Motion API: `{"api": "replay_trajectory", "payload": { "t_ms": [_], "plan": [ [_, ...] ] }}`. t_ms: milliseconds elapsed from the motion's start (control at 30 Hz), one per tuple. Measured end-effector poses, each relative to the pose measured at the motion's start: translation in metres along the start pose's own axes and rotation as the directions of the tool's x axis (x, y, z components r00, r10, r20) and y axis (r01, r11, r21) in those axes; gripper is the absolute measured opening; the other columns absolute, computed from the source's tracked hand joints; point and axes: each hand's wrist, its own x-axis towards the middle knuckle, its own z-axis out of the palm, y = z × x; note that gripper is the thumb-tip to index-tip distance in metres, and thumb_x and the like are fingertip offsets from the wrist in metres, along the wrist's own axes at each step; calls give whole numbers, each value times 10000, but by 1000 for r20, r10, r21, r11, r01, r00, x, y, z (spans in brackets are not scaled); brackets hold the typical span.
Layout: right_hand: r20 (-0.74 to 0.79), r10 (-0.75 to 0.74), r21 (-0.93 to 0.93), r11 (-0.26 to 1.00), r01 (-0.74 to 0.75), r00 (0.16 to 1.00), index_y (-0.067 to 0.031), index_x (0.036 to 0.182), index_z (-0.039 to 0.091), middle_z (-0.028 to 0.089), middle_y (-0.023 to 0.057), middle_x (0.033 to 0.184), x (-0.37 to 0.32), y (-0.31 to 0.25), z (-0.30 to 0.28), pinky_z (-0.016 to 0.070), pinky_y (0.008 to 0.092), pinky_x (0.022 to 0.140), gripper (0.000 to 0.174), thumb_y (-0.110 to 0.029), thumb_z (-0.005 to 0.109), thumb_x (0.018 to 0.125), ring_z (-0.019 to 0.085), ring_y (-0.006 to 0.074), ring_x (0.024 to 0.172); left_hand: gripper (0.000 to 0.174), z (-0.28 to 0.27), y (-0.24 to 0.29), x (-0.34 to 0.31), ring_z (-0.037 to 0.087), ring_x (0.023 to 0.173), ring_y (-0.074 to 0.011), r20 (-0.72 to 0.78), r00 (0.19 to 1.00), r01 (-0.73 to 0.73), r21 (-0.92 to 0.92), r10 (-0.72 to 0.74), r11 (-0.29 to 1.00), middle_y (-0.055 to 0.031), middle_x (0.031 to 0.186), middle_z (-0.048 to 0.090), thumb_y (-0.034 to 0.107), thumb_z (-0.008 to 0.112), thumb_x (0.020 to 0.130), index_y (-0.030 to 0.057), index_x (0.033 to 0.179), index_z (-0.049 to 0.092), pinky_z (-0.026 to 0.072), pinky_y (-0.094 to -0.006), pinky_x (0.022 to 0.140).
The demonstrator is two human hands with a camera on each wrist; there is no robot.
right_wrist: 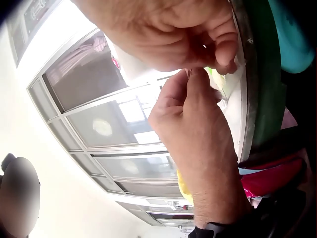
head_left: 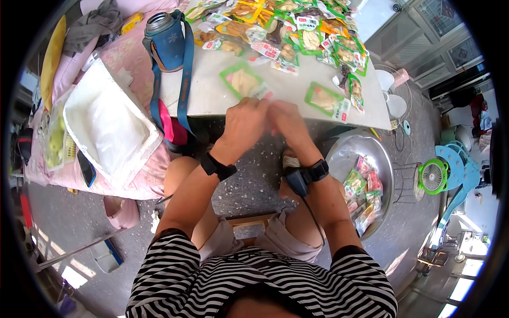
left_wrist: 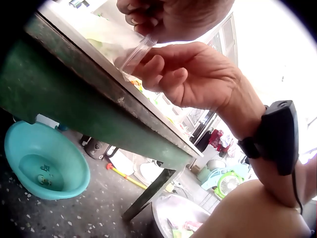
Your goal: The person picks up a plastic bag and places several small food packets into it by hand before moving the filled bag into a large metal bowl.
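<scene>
A clear-and-green packet [head_left: 243, 80] of pale food lies at the table's front edge, its near edge between the two hands. In the left wrist view its clear plastic edge [left_wrist: 136, 55] stands up between the fingers. The left hand [head_left: 245, 127] pinches this edge, as the left wrist view also shows at the top [left_wrist: 183, 17]. Close beside it, the right hand [head_left: 290, 126] has thumb and curled fingers on the same plastic. Both hands' fingertips nearly meet in the right wrist view, left hand [right_wrist: 198, 129] below, right hand [right_wrist: 168, 34] above.
Many packets [head_left: 310, 40] are heaped at the table's back, with one packet [head_left: 324, 100] apart at the right. A blue bottle [head_left: 168, 50] with a strap stands left. A metal basin [head_left: 389, 183] holding packets is on the floor; a white foam box [head_left: 108, 122] sits at the left.
</scene>
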Motion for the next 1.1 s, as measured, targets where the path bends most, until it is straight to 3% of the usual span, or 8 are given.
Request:
{"api": "replay_trajectory", "payload": {
  "t_ms": [133,433,567,733,867,933,1100],
  "plan": [
    [-22,-43,29,999,44,999,2,999,635,616,38,750,1,-3,8,458,230,476,229,-97,456,897,567,99,633,189,-2,-1,0,597,735,-339,10,1000,-3,9,3,1000,-139,746,585,-8,582,694,31,878,577,487,-441,597],
    [-94,-74,241,966,95,993,-15,1142,573,613,28,816,13,14,22,446,227,495,247,-108,461,942,558,98,636,198,-6,0,-1,597,730,-330,4,999,-46,5,46,999,-134,752,579,-1,584,696,24,893,586,478,-428,572],
    [-38,-76,227,970,82,996,-2,1103,571,606,29,810,9,13,20,461,235,520,226,-95,449,938,570,109,664,286,-6,6,-5,613,759,-296,2,998,-62,60,62,996,-97,789,603,86,688,678,37,948,606,510,-385,593],
    [-110,-139,380,909,171,984,0,1048,578,612,42,808,2,11,34,483,252,560,200,-71,441,920,591,118,706,334,-14,5,0,614,741,-283,-5,997,-79,76,79,994,-90,771,599,54,638,700,65,1033,624,511,-379,579],
    [-11,-70,420,905,68,997,-1,1073,581,625,58,863,10,19,31,502,270,617,222,-49,447,902,605,134,751,398,-14,0,2,613,732,-287,33,999,-20,114,16,993,-87,770,597,60,656,682,87,1078,632,510,-385,583],
    [62,-18,468,884,-13,998,-3,1093,583,628,67,921,8,18,27,515,278,663,239,-36,452,897,614,143,810,318,-16,2,3,611,714,-300,20,1000,-19,92,18,996,-114,747,597,30,627,724,44,1041,643,493,-397,583],
    [-55,-91,733,673,102,994,-20,1154,568,610,75,1075,0,14,33,533,304,776,278,-25,472,893,608,160,949,227,-10,-4,-1,614,695,-316,-15,1000,-16,105,18,994,-136,739,609,-1,613,758,11,980,661,490,-408,594]
  ]
}}
